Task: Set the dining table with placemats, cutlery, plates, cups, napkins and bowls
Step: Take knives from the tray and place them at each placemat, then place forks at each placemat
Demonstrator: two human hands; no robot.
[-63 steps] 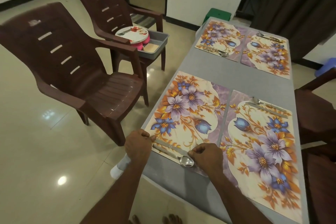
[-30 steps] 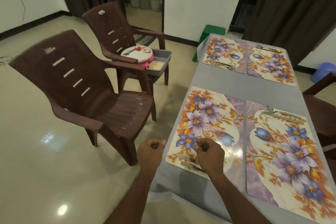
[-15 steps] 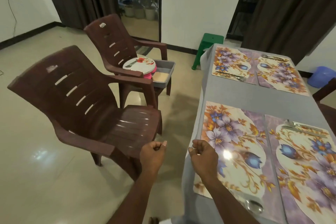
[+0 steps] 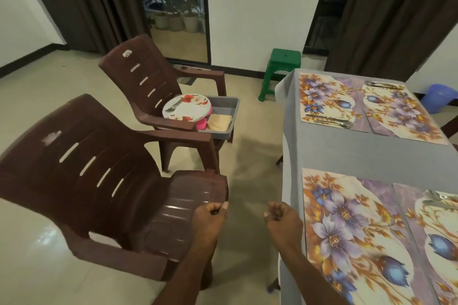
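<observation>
Beside the table, both hands curl empty.

Grey table under four placemats

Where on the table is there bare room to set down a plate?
The near left placemat shows bare flowers in view, and so does the middle of the far left placemat above its cutlery. The grey cloth strip between the mat pairs is free. The tray is crowded.
</observation>
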